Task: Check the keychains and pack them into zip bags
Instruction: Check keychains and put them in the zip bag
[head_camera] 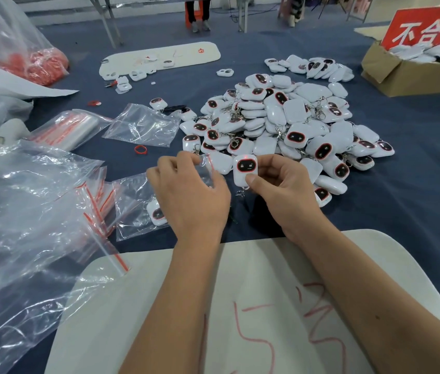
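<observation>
Pinching small white rounded-square plastic keychain (246,168) between right hand (278,184) thumb and curled fingers, dark red-rimmed face toward camera (tiny red light at top). Left hand (189,195) fingers curled, clamped on thin clear crinkled zip bag (206,168) just left of keychain. Glossy heap of matching white keychains (281,122) behind, on dark blue cloth-covered table (402,184).

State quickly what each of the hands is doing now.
Left hand: pinches a small clear plastic zip bag.
Right hand: holds a white square keychain with a dark face.
</observation>
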The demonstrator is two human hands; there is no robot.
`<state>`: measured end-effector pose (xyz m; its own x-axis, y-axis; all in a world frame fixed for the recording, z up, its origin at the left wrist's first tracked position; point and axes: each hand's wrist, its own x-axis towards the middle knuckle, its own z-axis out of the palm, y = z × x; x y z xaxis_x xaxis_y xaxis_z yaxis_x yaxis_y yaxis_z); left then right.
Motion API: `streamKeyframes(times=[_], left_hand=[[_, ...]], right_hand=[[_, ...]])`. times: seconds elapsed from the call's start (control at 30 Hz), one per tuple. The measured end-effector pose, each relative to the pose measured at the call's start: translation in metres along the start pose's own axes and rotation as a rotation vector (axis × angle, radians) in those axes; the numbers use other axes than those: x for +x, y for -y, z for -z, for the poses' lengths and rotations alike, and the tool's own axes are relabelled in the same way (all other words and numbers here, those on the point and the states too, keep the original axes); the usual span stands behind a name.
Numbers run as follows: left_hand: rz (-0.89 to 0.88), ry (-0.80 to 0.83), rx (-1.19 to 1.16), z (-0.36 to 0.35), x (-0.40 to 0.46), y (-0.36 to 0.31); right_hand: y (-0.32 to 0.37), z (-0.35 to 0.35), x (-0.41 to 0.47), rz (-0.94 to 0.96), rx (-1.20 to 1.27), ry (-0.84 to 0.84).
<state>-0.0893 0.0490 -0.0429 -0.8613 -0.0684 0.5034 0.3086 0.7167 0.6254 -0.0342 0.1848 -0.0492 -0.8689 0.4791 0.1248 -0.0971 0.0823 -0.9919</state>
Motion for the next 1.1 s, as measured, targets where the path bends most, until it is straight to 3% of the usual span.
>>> streamKeyframes(times=[0.13,0.27,0.47,0.8,0.97,1.1], left_hand=[[0.05,0.129,0.233,-0.002,-0.001,-0.001],[0.089,0.185,0.283,-0.003,0.0,-0.001],[0.161,0.195,0.152,0.002,0.003,-0.004],[0.039,0.189,-0.243,0.003,-0.003,-0.01],[-0.028,0.089,-0.349,0.004,-0.003,-0.011],[-0.1,-0.028,-0.375,0.005,-0.007,-0.018]], right_hand=[[-0.001,0.001,0.0,-0.001,0.033,-0.009],[0.001,0.0,0.0,0.004,0.029,-0.009],[0.0,0.0,0.0,0.016,0.017,-0.011],[0.005,-0.003,0.001,0.048,0.394,0.076],[0.001,-0.004,-0.001,0.043,0.317,0.138],[-0.001,-0.004,-0.001,0.11,0.051,0.176]])
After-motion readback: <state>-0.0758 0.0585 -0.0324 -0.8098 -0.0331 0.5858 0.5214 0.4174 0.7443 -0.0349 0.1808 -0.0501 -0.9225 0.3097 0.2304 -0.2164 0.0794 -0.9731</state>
